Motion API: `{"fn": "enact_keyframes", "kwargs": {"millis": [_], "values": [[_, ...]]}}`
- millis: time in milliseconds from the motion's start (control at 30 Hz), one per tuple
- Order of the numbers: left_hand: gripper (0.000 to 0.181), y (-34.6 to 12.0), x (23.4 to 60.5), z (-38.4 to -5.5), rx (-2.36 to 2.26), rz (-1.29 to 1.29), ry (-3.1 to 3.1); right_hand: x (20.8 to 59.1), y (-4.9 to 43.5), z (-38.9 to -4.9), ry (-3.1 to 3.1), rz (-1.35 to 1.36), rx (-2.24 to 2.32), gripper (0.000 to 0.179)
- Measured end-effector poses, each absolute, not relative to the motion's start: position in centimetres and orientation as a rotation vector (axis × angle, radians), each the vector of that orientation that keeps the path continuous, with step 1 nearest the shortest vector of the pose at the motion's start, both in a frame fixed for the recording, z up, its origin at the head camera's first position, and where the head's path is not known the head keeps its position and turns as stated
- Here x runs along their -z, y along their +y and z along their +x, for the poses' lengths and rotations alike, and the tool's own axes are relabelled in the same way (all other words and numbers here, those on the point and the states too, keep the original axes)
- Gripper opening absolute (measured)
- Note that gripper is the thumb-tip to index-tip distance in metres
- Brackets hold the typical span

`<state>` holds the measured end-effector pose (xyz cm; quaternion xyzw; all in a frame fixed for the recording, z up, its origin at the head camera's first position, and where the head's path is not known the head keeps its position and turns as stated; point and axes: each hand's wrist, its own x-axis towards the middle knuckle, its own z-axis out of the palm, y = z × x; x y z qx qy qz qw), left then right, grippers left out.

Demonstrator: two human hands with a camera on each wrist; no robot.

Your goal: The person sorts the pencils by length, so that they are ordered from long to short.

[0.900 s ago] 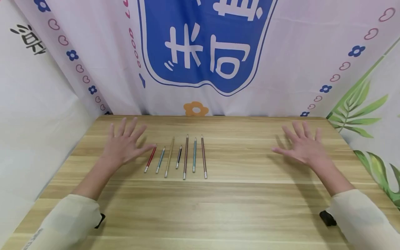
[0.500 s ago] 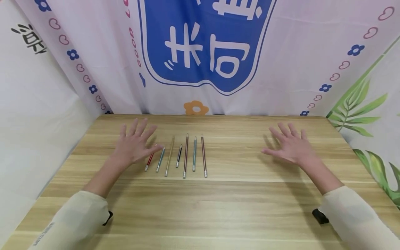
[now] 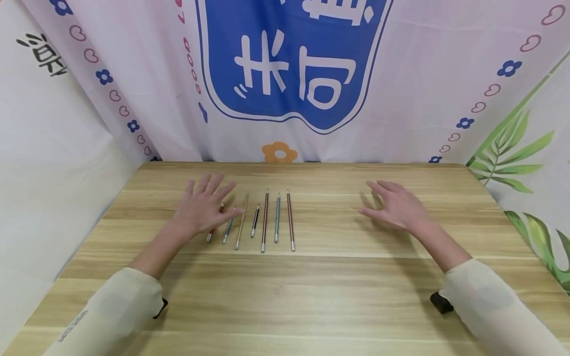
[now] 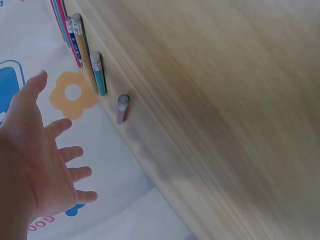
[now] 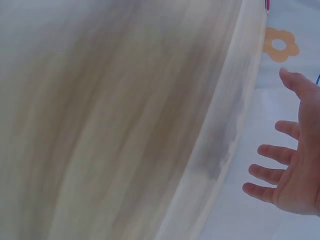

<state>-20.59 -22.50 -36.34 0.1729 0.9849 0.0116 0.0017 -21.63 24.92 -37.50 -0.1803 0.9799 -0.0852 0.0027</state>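
Observation:
Several pencils lie side by side on the wooden table, eraser ends toward me. From the left come a short red pencil (image 3: 210,237), a short light-blue one (image 3: 228,231), a long tan one (image 3: 240,230) and a short dark one (image 3: 255,222). Then follow a long dark-red pencil (image 3: 264,222), a teal one (image 3: 277,220) and another dark-red one (image 3: 291,222). My left hand (image 3: 198,210), fingers spread, hovers above the left pencils and partly covers the red one. My right hand (image 3: 398,206) is held above the table, right of the row, holding nothing.
The wooden table (image 3: 276,296) runs back to a printed curtain (image 3: 414,99) at its far edge. White cloth (image 3: 53,173) hangs on the left, and a leaf-patterned one (image 3: 525,163) on the right. A black device (image 3: 442,302) sits under the right sleeve.
Both hands have moved inward, the left one to the right over the pencils, the right one to the left. The right hand's fingers have drawn closer together. The pencils have stayed in place.

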Motion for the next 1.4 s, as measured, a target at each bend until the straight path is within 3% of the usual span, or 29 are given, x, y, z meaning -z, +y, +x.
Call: {"fn": "enact_keyframes", "kwargs": {"millis": [533, 1400], "values": [[0.082, -20.9, 36.5, -20.8, -0.032, 0.642, 3.092, 37.4, 20.7, -22.8, 3.009, -0.563, 0.614, 0.089], [0.085, -19.7, 36.6, -20.7, -0.084, 0.659, 3.046, 37.7, 15.1, -23.2, 2.848, -0.647, 0.823, 0.067]]}}
